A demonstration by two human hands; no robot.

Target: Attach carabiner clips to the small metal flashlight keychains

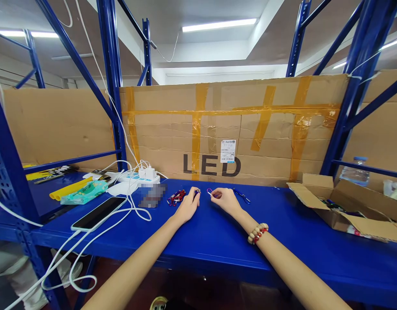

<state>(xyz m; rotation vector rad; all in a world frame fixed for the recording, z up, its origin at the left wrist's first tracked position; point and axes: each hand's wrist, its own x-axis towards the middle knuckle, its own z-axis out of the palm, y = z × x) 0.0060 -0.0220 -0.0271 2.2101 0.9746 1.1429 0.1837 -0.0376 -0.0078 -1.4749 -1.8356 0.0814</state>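
Just above the blue shelf, my left hand (188,206) is closed on a small dark purple carabiner (197,193), mostly covered by the fingers. Facing it, my right hand (226,200) pinches a purple carabiner (209,190) between thumb and forefinger, its curved end poking out to the left. The two hands are a short gap apart. A little pile of red carabiners (176,197) lies left of my left hand. To the right of my right hand, dark blue carabiners (242,196) rest on the shelf.
A phone (98,214) with white cables (131,206) lies at left, before a power strip (148,174). Beside it are a teal packet (84,192) and a yellow roll (71,188). An open cardboard box (342,206) stands at right. A large cardboard panel (162,129) closes the back.
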